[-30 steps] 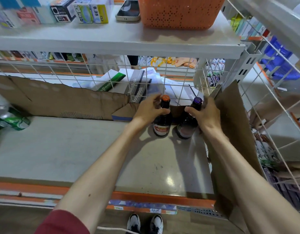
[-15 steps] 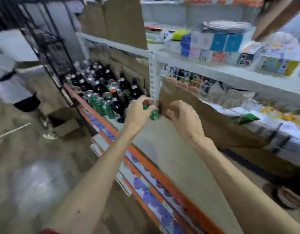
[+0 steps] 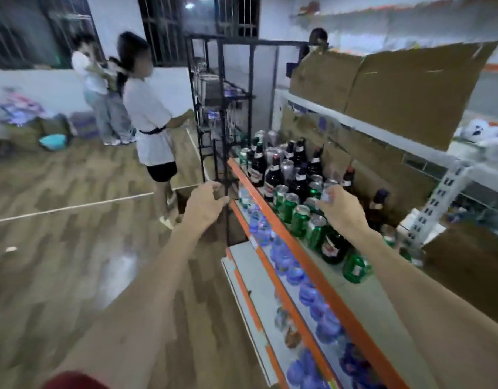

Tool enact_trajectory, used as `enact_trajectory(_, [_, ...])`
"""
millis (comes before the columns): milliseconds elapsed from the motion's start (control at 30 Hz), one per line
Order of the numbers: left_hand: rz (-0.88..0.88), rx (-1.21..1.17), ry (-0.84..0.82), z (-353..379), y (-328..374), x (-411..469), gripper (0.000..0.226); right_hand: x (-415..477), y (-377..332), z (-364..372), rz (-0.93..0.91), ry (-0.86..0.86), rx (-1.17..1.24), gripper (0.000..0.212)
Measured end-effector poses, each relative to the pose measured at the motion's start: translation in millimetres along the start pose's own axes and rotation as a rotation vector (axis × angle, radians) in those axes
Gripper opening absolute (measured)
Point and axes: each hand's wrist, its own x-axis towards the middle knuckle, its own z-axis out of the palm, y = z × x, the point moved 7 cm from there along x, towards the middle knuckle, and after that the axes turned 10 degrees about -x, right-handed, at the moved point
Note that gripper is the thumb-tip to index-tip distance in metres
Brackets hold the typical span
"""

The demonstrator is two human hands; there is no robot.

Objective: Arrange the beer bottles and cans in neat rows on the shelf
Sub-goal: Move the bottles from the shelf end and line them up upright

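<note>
A crowded cluster of beer stands on the shelf (image 3: 273,220) with the orange front edge. Green cans (image 3: 299,221) line the front and dark bottles (image 3: 273,179) with red labels stand behind them. One green can (image 3: 354,266) lies on its side beside a dark bottle (image 3: 333,248). A purple-capped bottle (image 3: 378,202) stands near the back cardboard. My left hand (image 3: 205,204) hovers empty over the aisle, left of the shelf edge, with its fingers spread. My right hand (image 3: 341,210) is above the cans, fingertips curled at a silver can top; blur hides any grip.
Blue-capped water bottles (image 3: 284,256) fill the lower shelf. A black metal rack (image 3: 222,130) stands at the shelf's far end, and a person in a white shirt (image 3: 149,122) stands beside it. Cardboard sheets (image 3: 396,88) line the back and the upper shelf. A white upright (image 3: 441,200) rises at right.
My view has swung left from the shelf's right end to the beer cluster. Both hands let go of the two bottles and moved over here; the left now hangs over the aisle.
</note>
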Motion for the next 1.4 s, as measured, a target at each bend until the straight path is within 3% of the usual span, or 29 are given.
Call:
enact_trajectory(167, [0.02, -0.015, -0.087, 28.0, -9.8, 78.0, 0.052, 65.3, -52.6, 43.5, -0.057, 0.004, 0.001, 0.049])
enact_trajectory(367, [0.084, 0.064, -0.17, 71.5, -22.3, 213.8, 0.054, 189.7, -89.9, 98.5, -0.063, 0.022, 0.008, 0.034])
enact_trajectory(800, [0.144, 0.099, -0.38, 129.7, -40.4, 450.2, 0.053, 402.8, -128.9, 158.8, 0.068, -0.024, -0.012, 0.039])
enact_trajectory(1000, [0.209, 0.084, -0.472, 151.2, -57.1, 544.8, 0.048, 460.7, -150.2, 202.8, 0.153, -0.073, 0.012, 0.053])
enact_trajectory(1167, [0.337, 0.047, -0.654, 179.4, -70.5, 605.1, 0.02, 482.3, -157.0, 236.3, 0.277, -0.027, 0.052, 0.056])
enact_trajectory(1400, [0.47, 0.058, -1.105, 234.2, -71.0, 605.3, 0.062, 479.1, -162.3, 258.1, 0.448, -0.077, 0.021, 0.045])
